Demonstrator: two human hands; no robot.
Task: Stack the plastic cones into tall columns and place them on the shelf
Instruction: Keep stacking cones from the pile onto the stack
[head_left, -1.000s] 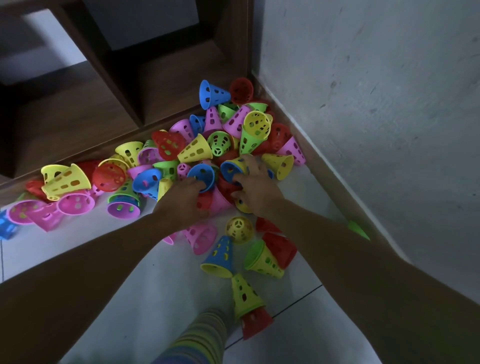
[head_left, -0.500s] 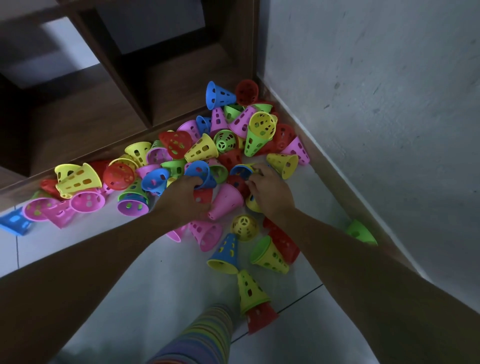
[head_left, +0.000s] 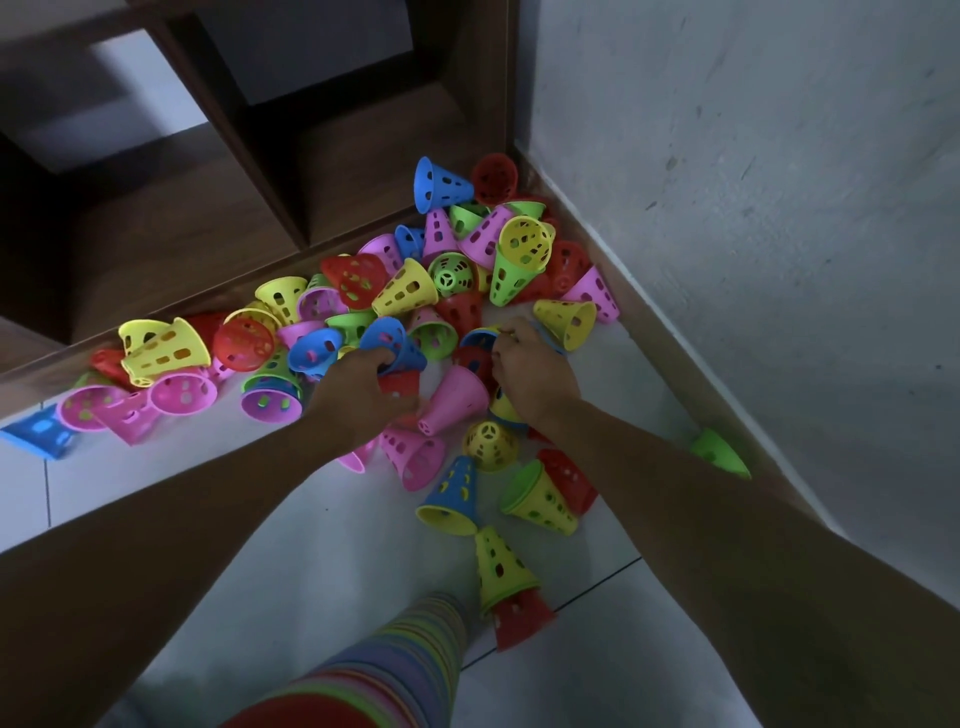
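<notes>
Both arms are reaching down into the cones piled on the floor along the shelf's (head_left: 171, 260) bottom edge. The left hand (head_left: 358, 389) is curling its grip around a blue cone (head_left: 392, 343). The right hand (head_left: 530, 374) is pinching another blue cone's (head_left: 480, 336) rim, a pink cone (head_left: 457, 397) lying between them.

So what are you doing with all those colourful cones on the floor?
A person is sorting through a pile of plastic cones on the floor beside a wooden shelf. The left hand grips a blue cone, and the right hand reaches into the pile. A tall striped column of stacked cones lies in front of them.
</notes>
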